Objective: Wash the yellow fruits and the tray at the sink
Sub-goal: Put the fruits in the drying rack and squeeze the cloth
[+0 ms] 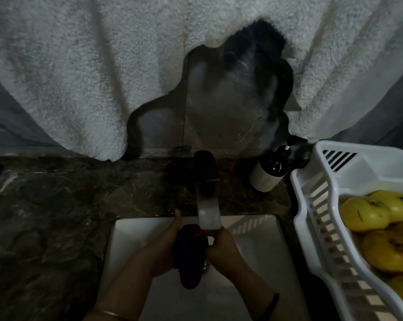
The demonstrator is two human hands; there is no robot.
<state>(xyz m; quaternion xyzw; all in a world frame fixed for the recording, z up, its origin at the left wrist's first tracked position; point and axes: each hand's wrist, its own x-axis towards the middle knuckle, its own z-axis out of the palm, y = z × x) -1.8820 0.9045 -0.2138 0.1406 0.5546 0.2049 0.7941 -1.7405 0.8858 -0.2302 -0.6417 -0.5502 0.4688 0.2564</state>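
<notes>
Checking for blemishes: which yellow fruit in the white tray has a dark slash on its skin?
The greenish-yellow fruit at the upper left of the pile in the tray; none of the others shows such a mark.

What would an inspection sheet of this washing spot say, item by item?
Surface: dark marbled counter around a white sink, with a faucet over the sink.
Job's things: yellow fruits lie in the white slotted tray, right of the sink, not under the faucet.
Clutter: pump bottle behind the sink, beside the tray.
Hands: left hand and right hand both grip a dark purple item, perhaps a cloth, below the faucet.
Cables: nothing seen.
Surroundings: white towel hangs over the wall behind; dim light.
</notes>
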